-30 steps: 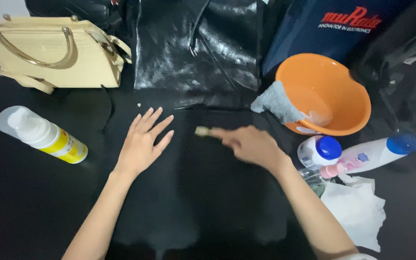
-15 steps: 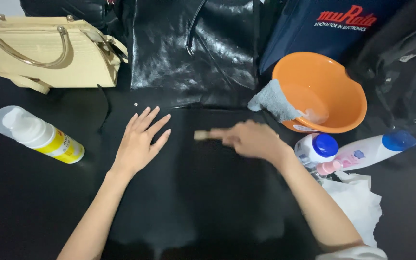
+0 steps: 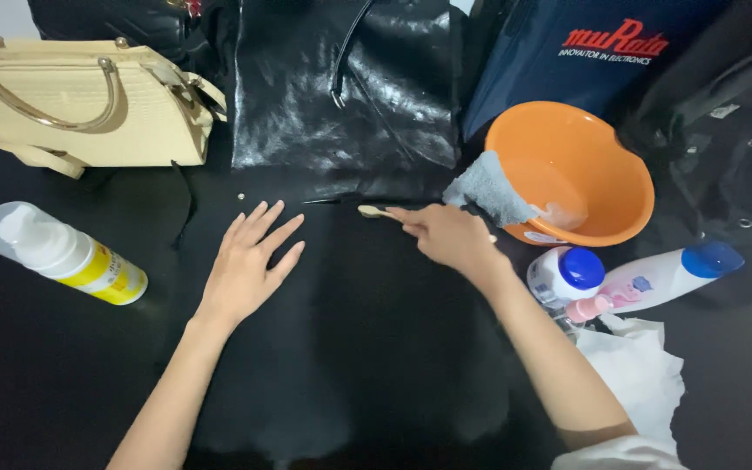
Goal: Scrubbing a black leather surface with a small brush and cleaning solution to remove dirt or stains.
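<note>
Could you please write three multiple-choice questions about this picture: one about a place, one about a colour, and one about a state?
1. Where does the grey cloth lie?
A. Over the rim of the orange basin
B. On the cream handbag
C. Under the left hand

2. What colour are the caps of the two white bottles beside the basin?
A. Red
B. Blue
C. Green

3. How is the left hand?
A. Closed in a fist
B. Gripping the foam bottle
C. Flat, with fingers spread

Answers: 1 A, the cloth hangs over the basin's near-left rim. 2 B, both caps are blue. 3 C, it rests open on the black surface while the right hand grips a small brush.
</note>
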